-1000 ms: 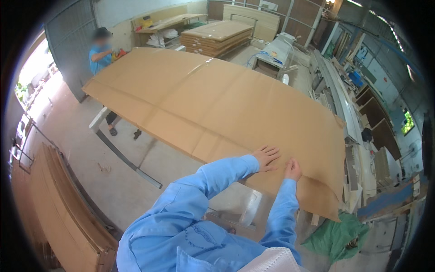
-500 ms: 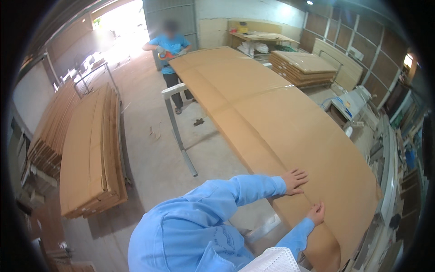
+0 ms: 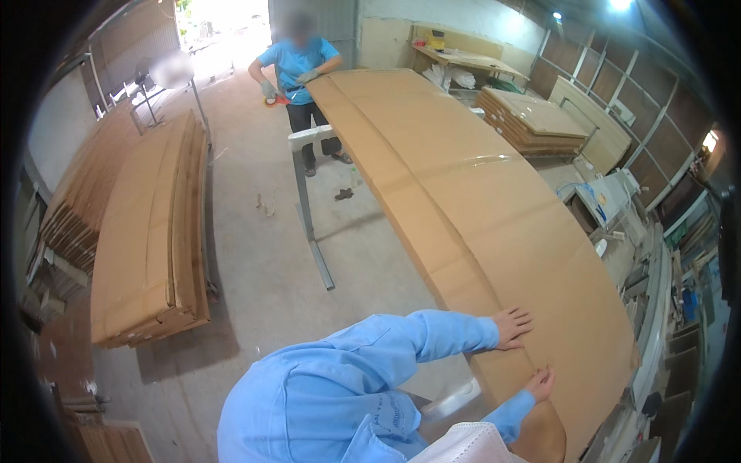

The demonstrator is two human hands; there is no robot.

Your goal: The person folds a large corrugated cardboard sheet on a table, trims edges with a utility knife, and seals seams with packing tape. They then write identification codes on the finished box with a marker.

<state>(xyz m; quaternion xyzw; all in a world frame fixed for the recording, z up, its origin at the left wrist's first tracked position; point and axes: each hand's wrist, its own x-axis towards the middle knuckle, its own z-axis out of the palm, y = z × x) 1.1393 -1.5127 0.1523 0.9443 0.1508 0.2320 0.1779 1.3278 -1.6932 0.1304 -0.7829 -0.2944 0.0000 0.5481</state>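
Apparently both hands [image 3: 512, 327] on cardboard [image 3: 471, 197]

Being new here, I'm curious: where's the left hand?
In the head view, right of centre, the left hand lies palm-down on the cardboard, up and left of the right hand.

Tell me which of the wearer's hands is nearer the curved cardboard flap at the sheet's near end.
Right. The right hand, loosely curled, is just beyond the curved flap; the left hand lies flat on the cardboard, farther from the flap.
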